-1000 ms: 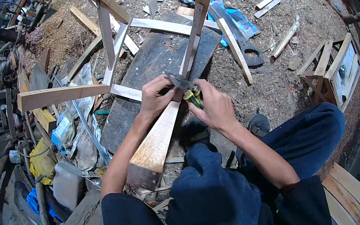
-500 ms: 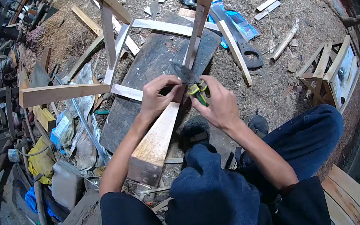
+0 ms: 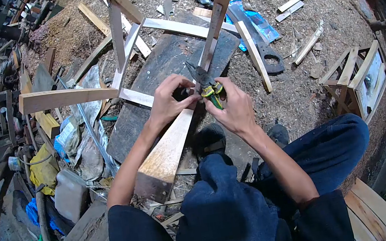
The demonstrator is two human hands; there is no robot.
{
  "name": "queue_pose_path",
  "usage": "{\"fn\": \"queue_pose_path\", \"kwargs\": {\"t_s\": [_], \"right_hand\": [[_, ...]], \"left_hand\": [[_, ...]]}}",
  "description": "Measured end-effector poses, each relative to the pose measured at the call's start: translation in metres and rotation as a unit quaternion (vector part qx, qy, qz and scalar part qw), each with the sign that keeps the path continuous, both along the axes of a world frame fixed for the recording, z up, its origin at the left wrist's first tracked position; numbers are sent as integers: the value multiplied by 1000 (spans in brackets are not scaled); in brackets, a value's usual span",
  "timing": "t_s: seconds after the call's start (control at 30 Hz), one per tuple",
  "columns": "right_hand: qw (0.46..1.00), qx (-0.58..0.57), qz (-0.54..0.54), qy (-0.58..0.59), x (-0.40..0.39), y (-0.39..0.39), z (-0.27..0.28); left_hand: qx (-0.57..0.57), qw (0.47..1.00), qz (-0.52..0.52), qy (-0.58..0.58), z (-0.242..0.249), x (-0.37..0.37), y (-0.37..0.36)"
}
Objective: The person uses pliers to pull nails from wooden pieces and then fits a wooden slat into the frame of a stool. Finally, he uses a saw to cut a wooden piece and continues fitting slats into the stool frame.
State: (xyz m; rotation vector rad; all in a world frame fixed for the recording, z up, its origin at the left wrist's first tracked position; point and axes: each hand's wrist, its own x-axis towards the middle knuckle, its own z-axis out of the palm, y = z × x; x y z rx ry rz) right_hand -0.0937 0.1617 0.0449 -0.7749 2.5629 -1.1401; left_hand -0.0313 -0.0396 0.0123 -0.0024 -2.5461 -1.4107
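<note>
Pliers (image 3: 208, 88) with yellow-and-green handles are in my right hand (image 3: 235, 104), fingers closed round the grips. Their dark jaws stand apart and point up and left, over a long wooden leg (image 3: 171, 141) of a frame. On the left side of that leg, my left hand (image 3: 169, 99) is closed in a pinch, thumb and forefinger meeting against the wood close to the pliers. Whatever lies between those fingertips is too small to make out. The wooden frame (image 3: 136, 98) of joined slats and legs rests across a dark board (image 3: 127, 129).
A handsaw (image 3: 271, 60) lies beyond the board on the right, over a blue plastic packet (image 3: 264, 31). Loose wood strips (image 3: 254, 55) lie among shavings. At right stands a small slatted wooden piece (image 3: 357, 75); at left are a plastic jug (image 3: 70, 194) and a yellow bag (image 3: 43, 171).
The pliers have tilted slightly, and their jaws now look wider apart. Both hands stay in nearly the same place, and the view has shifted a little.
</note>
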Motion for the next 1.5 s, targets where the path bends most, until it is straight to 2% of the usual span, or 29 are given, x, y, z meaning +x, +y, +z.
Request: {"fn": "queue_pose_path", "kwargs": {"t_s": [0.2, 0.27, 0.47, 0.53, 0.67, 0.77, 0.8, 0.87, 1.0, 1.3, 1.5], "right_hand": [[1000, -4, -7, -11, -1, 0, 2], [1000, -3, -2, -2, -1, 1, 5], [998, 4, 38, 41, 0, -1, 9], [999, -18, -21, -24, 1, -6, 5], [998, -40, -39, -19, -6, -11, 1], [998, -10, 34, 44, -5, -2, 2], [998, -14, 38, 49, -1, -3, -3], [996, -64, -60, 13, 3, -6, -12], [973, -161, -143, -82, -6, -21, -19], [979, -152, -123, -52, -12, -26, -24], [985, -102, -111, -79, -14, -26, -15]], "left_hand": [[41, 998, 21, 34, -11, -1, 0], [48, 999, -3, 17, -12, -2, -2], [65, 997, 10, -26, -7, -1, 0], [59, 998, 5, -10, -9, -1, -1], [47, 999, 1, 1, -15, 0, -1], [48, 999, 1, 0, -13, 1, -2], [86, 996, 22, -26, -13, 2, 2], [44, 999, 12, 6, -16, 2, -1], [49, 999, 3, 4, -11, 2, -1], [93, 996, 7, -3, -6, 4, -2], [59, 998, 32, -11, -4, 2, 0]]}}
